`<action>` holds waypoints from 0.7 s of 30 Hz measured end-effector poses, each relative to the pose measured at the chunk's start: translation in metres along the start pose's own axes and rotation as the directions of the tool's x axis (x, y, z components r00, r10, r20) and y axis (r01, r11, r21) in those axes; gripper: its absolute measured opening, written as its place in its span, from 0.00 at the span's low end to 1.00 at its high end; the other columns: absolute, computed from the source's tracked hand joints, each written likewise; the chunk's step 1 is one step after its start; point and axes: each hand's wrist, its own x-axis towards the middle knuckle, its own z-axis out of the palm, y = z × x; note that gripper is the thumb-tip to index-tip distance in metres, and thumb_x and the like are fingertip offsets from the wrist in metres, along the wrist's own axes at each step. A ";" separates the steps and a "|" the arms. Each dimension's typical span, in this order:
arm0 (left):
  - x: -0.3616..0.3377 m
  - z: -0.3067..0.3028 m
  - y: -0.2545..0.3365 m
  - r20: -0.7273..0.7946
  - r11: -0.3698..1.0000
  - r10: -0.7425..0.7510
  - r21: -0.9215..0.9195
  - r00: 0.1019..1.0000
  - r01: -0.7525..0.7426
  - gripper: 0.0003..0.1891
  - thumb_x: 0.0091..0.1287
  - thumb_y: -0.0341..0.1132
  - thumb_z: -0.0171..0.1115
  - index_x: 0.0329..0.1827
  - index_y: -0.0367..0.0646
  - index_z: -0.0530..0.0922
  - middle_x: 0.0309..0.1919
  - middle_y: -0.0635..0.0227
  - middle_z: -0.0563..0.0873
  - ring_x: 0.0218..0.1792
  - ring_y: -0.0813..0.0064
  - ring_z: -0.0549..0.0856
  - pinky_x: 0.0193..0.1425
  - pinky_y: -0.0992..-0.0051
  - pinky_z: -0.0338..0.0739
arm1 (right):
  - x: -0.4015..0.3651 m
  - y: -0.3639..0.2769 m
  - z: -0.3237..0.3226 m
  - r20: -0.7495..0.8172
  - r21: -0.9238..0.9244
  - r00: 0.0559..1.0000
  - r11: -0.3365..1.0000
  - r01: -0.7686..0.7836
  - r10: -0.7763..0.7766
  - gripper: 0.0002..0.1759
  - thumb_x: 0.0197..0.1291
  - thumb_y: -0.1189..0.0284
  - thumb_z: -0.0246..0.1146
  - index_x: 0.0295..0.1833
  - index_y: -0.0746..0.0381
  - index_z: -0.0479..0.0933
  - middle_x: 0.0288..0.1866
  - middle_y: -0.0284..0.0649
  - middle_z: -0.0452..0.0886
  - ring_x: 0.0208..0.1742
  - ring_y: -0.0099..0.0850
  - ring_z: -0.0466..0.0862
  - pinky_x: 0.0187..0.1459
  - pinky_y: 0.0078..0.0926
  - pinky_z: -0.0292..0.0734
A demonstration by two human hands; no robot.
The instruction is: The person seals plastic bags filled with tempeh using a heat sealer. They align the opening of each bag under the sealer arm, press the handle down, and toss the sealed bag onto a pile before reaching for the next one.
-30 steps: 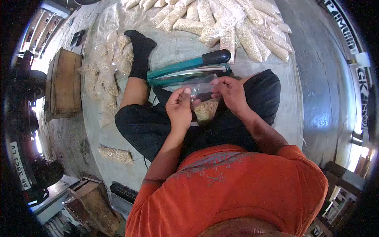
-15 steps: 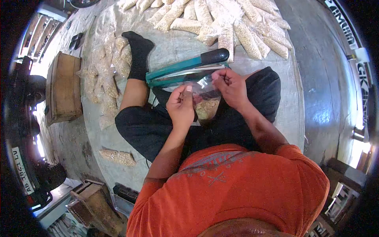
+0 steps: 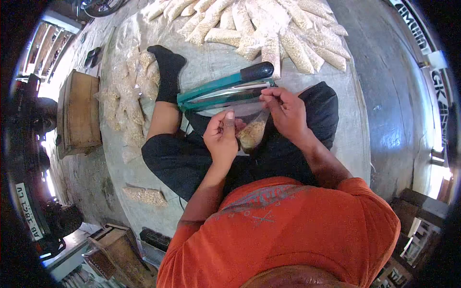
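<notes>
Between my hands hangs a clear plastic bag [image 3: 252, 134] with pale, crumbly food in its lower part. My left hand [image 3: 222, 134] pinches the left side of the bag's top between thumb and fingers. At the opposite upper corner, my right hand [image 3: 287, 114] is closed on the plastic. Just beyond the bag lies a green impulse sealer [image 3: 211, 91] with a black-ended lever, its arm raised at a slight angle. The bag's upper edge overlaps the near side of the sealer in this view.
Many filled bags [image 3: 240, 21] are heaped at the far end of the mat [image 3: 336, 163]. More small filled bags [image 3: 127, 91] lie left of my foot, and a single bag [image 3: 145, 196] near my left knee. A wooden box [image 3: 81, 113] stands beside the mat.
My right hand has shifted slightly nearer me, and the bag's lower part has swung and tilted. The plastic's top now looks flatter and more stretched between both hands.
</notes>
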 end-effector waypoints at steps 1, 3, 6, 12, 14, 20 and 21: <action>0.000 0.000 0.001 0.001 1.000 -0.001 0.001 1.000 0.001 0.10 0.76 0.34 0.64 0.49 0.33 0.83 0.30 0.66 0.88 0.30 0.81 0.86 0.38 0.79 0.81 | 0.000 0.004 0.000 -0.027 -0.051 0.996 0.995 0.082 -0.084 0.08 0.70 0.75 0.67 0.51 0.67 0.81 0.38 0.33 0.86 0.37 0.20 0.84 0.43 0.19 0.80; 0.003 0.001 0.003 0.016 0.999 -0.035 -0.006 0.999 0.035 0.10 0.77 0.34 0.64 0.49 0.34 0.83 0.31 0.65 0.88 0.30 0.80 0.87 0.38 0.79 0.81 | 0.001 0.006 0.003 -0.116 -0.036 0.993 0.999 0.026 -0.030 0.08 0.68 0.73 0.69 0.48 0.67 0.82 0.38 0.36 0.87 0.37 0.20 0.84 0.42 0.21 0.80; 0.007 0.003 0.000 0.027 1.000 -0.027 -0.005 0.999 0.027 0.10 0.77 0.34 0.63 0.49 0.34 0.83 0.31 0.65 0.88 0.30 0.79 0.87 0.38 0.78 0.83 | 0.005 0.010 0.003 -0.197 0.042 0.977 0.996 -0.078 0.085 0.09 0.66 0.72 0.70 0.46 0.66 0.83 0.37 0.36 0.87 0.36 0.20 0.83 0.41 0.21 0.80; 0.011 0.012 0.000 0.067 1.000 -0.014 0.012 0.998 0.013 0.09 0.76 0.33 0.63 0.48 0.35 0.83 0.30 0.67 0.87 0.30 0.80 0.86 0.36 0.77 0.84 | 0.010 0.020 -0.003 -0.208 0.318 0.956 0.939 -0.133 0.206 0.09 0.69 0.73 0.68 0.50 0.66 0.81 0.38 0.31 0.85 0.35 0.16 0.80 0.39 0.15 0.76; 0.013 0.012 -0.001 0.057 0.998 -0.057 0.002 0.997 0.057 0.09 0.76 0.33 0.63 0.48 0.35 0.83 0.30 0.67 0.87 0.30 0.80 0.86 0.35 0.78 0.84 | 0.008 0.020 -0.005 -0.188 0.412 0.943 0.894 -0.178 0.274 0.11 0.71 0.73 0.66 0.53 0.68 0.80 0.41 0.33 0.85 0.35 0.15 0.80 0.38 0.11 0.75; 0.023 0.012 -0.013 0.038 0.995 -0.104 0.007 0.994 0.104 0.08 0.76 0.33 0.63 0.46 0.36 0.84 0.29 0.68 0.86 0.28 0.79 0.85 0.32 0.78 0.81 | 0.006 0.028 0.003 0.086 0.439 0.949 0.843 -0.311 0.305 0.15 0.75 0.66 0.61 0.42 0.67 0.84 0.38 0.36 0.86 0.31 0.25 0.82 0.40 0.26 0.79; 0.026 0.012 -0.017 0.033 0.995 -0.089 0.057 0.995 0.087 0.09 0.76 0.35 0.63 0.45 0.36 0.84 0.29 0.67 0.86 0.27 0.77 0.86 0.32 0.77 0.82 | 0.009 0.026 0.007 0.090 0.439 0.948 0.842 -0.314 0.306 0.15 0.75 0.66 0.61 0.42 0.67 0.84 0.38 0.36 0.86 0.31 0.25 0.82 0.40 0.26 0.79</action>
